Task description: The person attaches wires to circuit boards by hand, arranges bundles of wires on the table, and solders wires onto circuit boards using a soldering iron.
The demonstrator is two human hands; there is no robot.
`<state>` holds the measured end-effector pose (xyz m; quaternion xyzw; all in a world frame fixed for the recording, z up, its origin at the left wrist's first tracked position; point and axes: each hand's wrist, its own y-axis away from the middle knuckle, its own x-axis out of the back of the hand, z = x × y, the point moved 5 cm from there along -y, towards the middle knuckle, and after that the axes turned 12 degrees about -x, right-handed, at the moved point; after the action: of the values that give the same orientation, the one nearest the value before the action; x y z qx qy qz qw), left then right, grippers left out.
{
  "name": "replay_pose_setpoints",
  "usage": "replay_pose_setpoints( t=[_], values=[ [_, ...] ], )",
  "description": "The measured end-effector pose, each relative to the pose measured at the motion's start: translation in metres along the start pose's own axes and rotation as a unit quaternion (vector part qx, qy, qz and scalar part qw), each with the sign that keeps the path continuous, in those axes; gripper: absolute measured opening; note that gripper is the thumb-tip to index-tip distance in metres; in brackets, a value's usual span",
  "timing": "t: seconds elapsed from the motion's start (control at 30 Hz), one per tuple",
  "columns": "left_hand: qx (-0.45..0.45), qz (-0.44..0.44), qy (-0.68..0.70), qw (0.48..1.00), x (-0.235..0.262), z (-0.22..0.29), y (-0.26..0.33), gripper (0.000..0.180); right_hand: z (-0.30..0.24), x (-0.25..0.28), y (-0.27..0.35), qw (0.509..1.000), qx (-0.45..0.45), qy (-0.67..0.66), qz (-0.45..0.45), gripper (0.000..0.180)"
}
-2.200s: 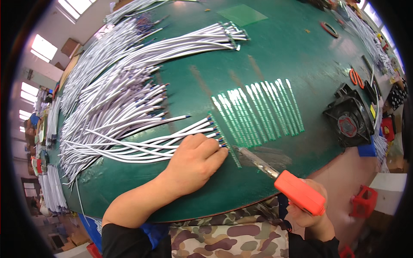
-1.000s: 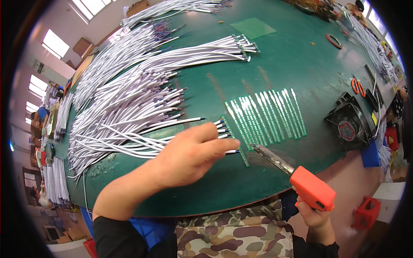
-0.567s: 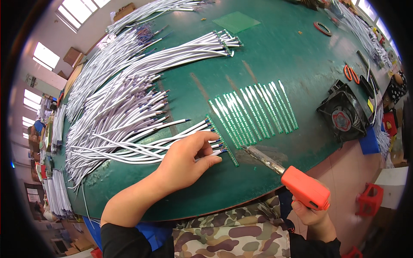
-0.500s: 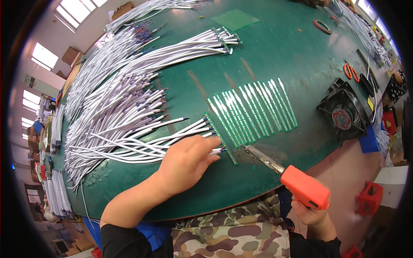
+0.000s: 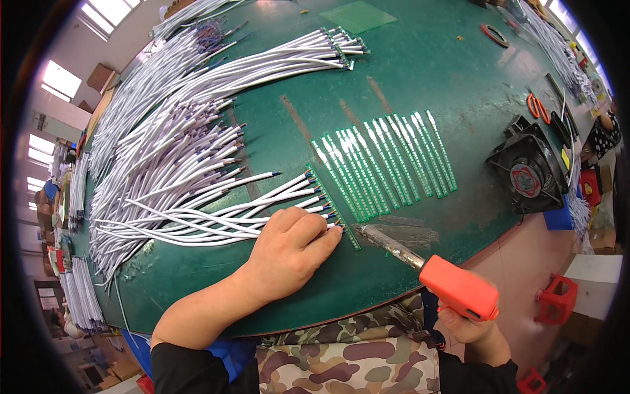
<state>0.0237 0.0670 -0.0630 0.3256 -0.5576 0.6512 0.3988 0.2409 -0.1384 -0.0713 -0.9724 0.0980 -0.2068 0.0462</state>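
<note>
My left hand (image 5: 289, 253) is closed, thumb and forefinger pinching the end of a white cable (image 5: 333, 225) against a narrow green circuit strip (image 5: 315, 176). Several other white cables (image 5: 275, 199) fan in from the left, their stripped coloured wires meeting the same strip. In my right hand (image 5: 469, 328) is a red-handled soldering gun (image 5: 459, 287), the fingers wrapped round its grip. Its metal barrel points up and left, with the tip just right of the strip, close to my left fingertips. A row of loose green circuit strips (image 5: 387, 157) lies just beyond the tip.
Large heaps of white cables (image 5: 157, 144) cover the table's left side. A finished-looking bundle (image 5: 295, 56) with strips lies farther back. At the right are a black fan (image 5: 527, 174), orange-handled scissors (image 5: 538, 108) and a tape roll (image 5: 494, 35). A red stool (image 5: 556, 299) stands on the floor.
My left fingers have closed down on the cable end at the strip. The soldering gun has shifted slightly left, bringing its tip nearer the strip. The view has shifted a little.
</note>
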Motion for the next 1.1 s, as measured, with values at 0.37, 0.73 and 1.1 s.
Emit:
replay_pose_setpoints(
  t=[0.37,0.73,1.1],
  values=[
    [0.0,0.003,0.001,1.0,-0.002,-0.001,-0.002,0.031,-0.001,-0.008,-0.007,0.997,0.055,0.053,0.014,0.058],
    [0.005,-0.009,0.01,1.0,-0.002,-0.003,-0.002,0.03,-0.01,-0.012,-0.015,0.998,0.019,0.056,0.026,0.047],
    [0.002,-0.012,0.003,1.0,-0.001,-0.001,-0.005,0.03,-0.015,-0.009,-0.017,0.995,0.049,0.091,0.014,0.053]
  ],
)
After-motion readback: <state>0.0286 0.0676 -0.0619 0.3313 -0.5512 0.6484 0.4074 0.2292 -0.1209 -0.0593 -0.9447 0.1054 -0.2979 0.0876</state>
